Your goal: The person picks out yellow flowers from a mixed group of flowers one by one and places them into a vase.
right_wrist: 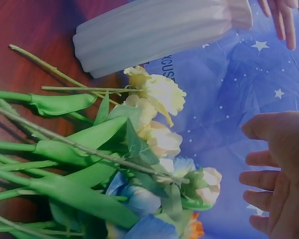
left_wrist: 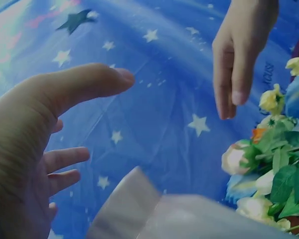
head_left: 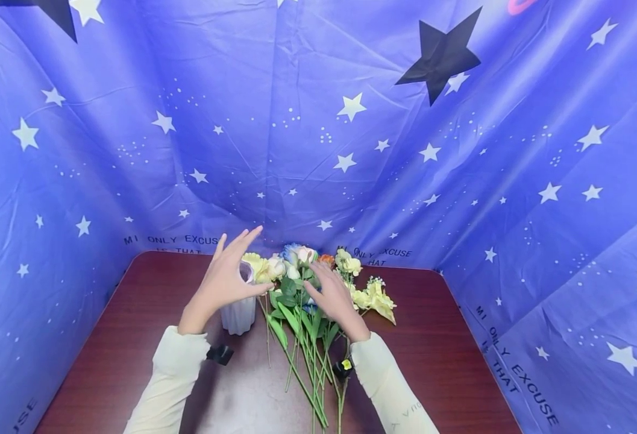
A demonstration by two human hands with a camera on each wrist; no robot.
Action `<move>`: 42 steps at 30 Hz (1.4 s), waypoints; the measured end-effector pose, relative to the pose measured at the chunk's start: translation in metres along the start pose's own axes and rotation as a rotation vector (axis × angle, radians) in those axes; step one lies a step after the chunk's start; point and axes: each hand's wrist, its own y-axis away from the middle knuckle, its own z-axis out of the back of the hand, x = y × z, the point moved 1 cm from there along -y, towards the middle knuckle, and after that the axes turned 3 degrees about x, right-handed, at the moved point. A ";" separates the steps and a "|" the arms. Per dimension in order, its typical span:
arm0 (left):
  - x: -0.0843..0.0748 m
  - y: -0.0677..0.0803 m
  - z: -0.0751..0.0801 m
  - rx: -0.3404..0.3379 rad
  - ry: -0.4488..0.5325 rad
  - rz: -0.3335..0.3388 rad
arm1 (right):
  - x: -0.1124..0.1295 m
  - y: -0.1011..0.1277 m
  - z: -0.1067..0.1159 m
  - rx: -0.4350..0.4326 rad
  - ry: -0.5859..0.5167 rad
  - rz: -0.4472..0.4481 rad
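My left hand (head_left: 226, 274) is raised over a white ribbed vase (head_left: 238, 318), its fingers straight and spread, and it holds nothing. The vase stands upright on the table; its pale body (right_wrist: 154, 40) and flared rim show large in the right wrist view. To its right lies a bunch of artificial flowers (head_left: 296, 256) in yellow, white, blue and orange, with long green stems (head_left: 307, 367) pointing toward me. Above the bunch hovers my right hand (head_left: 333, 295), fingers extended and apart from the blooms in the right wrist view.
The dark red table (head_left: 432, 355) has rounded far corners. A blue star-printed cloth (head_left: 275, 150) hangs behind it and at both sides. Yellow blooms (head_left: 378, 298) spread out at the right of the bunch. Dark straps with small devices (head_left: 220, 354) sit at my wrists.
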 end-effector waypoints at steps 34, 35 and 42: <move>0.118 0.071 -0.022 0.168 0.740 0.206 | 0.032 -0.042 -0.026 0.125 -0.177 -0.024; 0.121 0.074 -0.024 0.167 0.758 0.218 | 0.032 -0.042 -0.028 0.131 -0.189 -0.025; 0.136 0.085 -0.027 0.192 0.916 0.269 | 0.032 -0.037 -0.043 0.212 -0.206 -0.063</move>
